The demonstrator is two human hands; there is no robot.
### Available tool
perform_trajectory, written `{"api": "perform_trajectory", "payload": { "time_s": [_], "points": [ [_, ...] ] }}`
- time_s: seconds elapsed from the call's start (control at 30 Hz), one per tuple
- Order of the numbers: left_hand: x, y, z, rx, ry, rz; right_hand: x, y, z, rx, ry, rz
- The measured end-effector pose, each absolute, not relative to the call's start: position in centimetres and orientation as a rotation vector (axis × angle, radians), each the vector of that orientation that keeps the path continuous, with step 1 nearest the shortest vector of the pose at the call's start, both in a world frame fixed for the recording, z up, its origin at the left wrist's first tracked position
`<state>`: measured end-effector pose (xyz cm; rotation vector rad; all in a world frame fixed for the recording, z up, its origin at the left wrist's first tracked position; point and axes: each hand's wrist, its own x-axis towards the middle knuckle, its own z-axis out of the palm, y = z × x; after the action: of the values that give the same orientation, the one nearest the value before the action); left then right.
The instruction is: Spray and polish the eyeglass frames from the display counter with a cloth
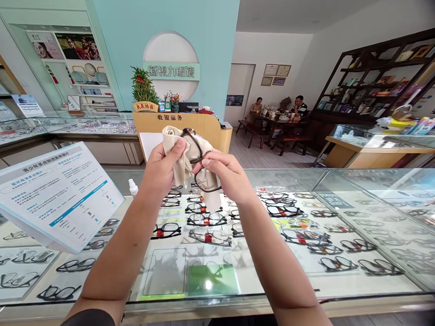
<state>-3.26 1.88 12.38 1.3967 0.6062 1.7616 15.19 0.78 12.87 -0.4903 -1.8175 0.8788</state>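
Note:
Above the glass display counter, my left hand [166, 160] is closed on a cream cleaning cloth [184, 161], thumb pressed on its folds. The cloth drapes behind and around a pair of dark-rimmed eyeglasses [207, 180], held tilted with one lens above the other. My right hand [225, 172] pinches the eyeglasses near the middle of the frame, thumb and fingers together. Part of the frame near my left hand is covered by the cloth, so I cannot tell whether those fingers also grip it.
The glass counter [266, 283] spans the front, with rows of eyeglasses inside. On its left stand a tilted printed sign [55, 195] and a small white bottle [133, 187]. Beyond are a wooden cashier desk [190, 129] and two people seated at a dark table [276, 121].

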Motion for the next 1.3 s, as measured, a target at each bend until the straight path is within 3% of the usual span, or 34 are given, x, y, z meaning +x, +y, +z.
{"api": "perform_trajectory", "payload": {
  "time_s": [0.2, 0.5, 1.0, 1.3],
  "points": [
    [-4.4, 1.5, 13.0, 1.514, 0.608, 1.567, 15.5, 0.7, 13.0, -0.489, -1.758, 0.976],
    [-4.1, 1.1, 12.7, 1.575, 0.649, 1.573, 15.6, 1.0, 12.6, -0.505, -1.840, 0.906],
    [-2.4, 1.3, 11.9, 1.521, 0.682, 1.988, 15.7, 0.3, 13.0, -0.527, -1.916, 0.986],
    [-5.9, 1.6, 12.9, 1.649, 0.639, 1.413, 17.3, 1.0, 13.2, -0.520, -1.845, 1.072]
  ]
}}
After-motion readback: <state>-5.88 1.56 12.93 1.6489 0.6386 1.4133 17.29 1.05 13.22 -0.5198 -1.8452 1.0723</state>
